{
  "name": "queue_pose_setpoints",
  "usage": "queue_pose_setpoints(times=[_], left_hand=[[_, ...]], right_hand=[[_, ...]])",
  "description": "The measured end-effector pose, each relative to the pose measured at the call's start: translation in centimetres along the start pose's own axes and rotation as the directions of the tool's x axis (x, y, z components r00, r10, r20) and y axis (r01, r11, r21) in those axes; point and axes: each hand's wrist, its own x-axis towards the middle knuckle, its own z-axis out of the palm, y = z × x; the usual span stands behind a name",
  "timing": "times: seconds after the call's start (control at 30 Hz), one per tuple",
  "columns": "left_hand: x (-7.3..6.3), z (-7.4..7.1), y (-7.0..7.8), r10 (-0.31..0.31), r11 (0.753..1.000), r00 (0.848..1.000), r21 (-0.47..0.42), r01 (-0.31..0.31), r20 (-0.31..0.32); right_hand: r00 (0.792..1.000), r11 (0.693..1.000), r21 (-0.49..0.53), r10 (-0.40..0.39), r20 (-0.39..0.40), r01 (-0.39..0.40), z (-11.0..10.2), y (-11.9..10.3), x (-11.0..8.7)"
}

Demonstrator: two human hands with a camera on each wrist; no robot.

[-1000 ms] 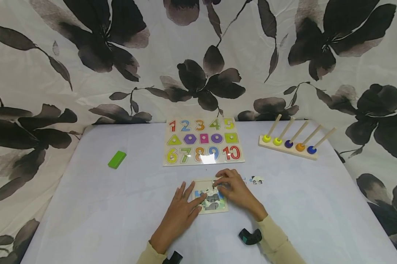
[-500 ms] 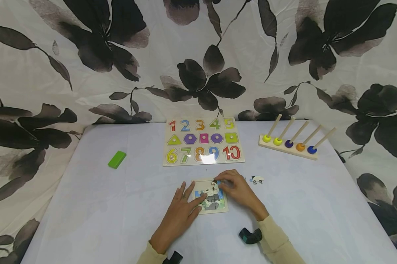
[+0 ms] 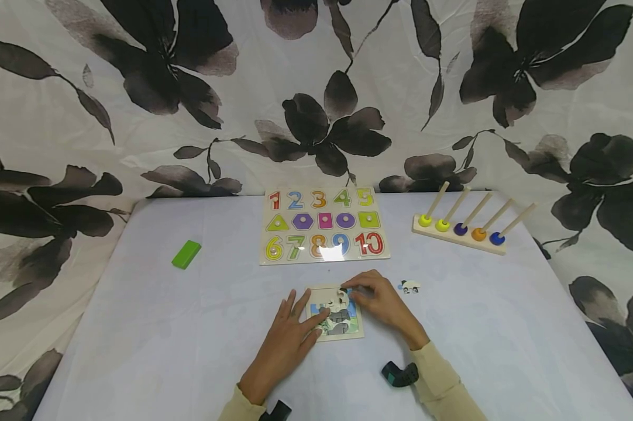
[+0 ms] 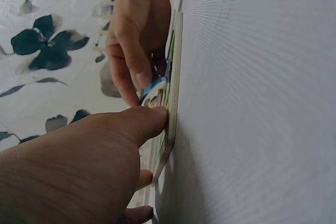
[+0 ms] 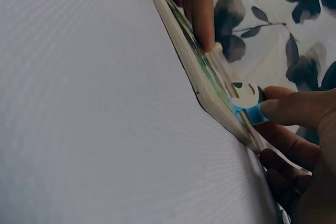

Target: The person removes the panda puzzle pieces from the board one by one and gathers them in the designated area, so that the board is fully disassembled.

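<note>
A small square jigsaw board (image 3: 343, 337) with a panda picture lies on the white table. My left hand (image 3: 287, 339) rests on its left side, fingers spread and fairly straight, thumb on the near part. At the board's upper right corner my right hand (image 3: 382, 304) pinches a puzzle piece (image 5: 247, 97) with part of the panda's face and a blue edge. In the right wrist view this piece stands tilted, partly raised above the board. Another loose puzzle piece (image 3: 410, 287) lies on the table to the right of my right hand.
Behind the board lies a number and shape puzzle (image 3: 324, 261). A wooden peg stand (image 3: 458, 235) with coloured beads stands at the back right. On the left is a green block (image 3: 186, 254). A floral cloth (image 3: 316, 88) hangs behind the table.
The puzzle piece in my right hand has turned from edge-on to lying flatter over the board's upper right, its panda face now showing. My left hand has stayed in place.
</note>
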Motion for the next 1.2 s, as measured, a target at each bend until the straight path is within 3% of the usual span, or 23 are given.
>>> queue_pose_setpoints(times=[0.73, 0.97, 1.2], left_hand=[[0.1, 0.1, 0.2, -0.012, 1.000, 1.000, -0.010, 0.013, 0.024], [0.1, -0.1, 0.3, -0.021, 0.999, 1.000, -0.034, 0.021, 0.009], [0.1, 0.0, 0.2, -0.012, 1.000, 1.000, -0.028, 0.012, -0.003]], right_hand=[[0.990, 0.992, 0.031, 0.121, -0.072, -0.120, -0.6, 0.0, -0.1], [0.979, 0.987, 0.027, 0.164, -0.123, -0.161, -3.7, 0.1, -0.9], [0.954, 0.979, -0.035, 0.188, -0.233, -0.201, -8.8, 2.5, -3.1]])
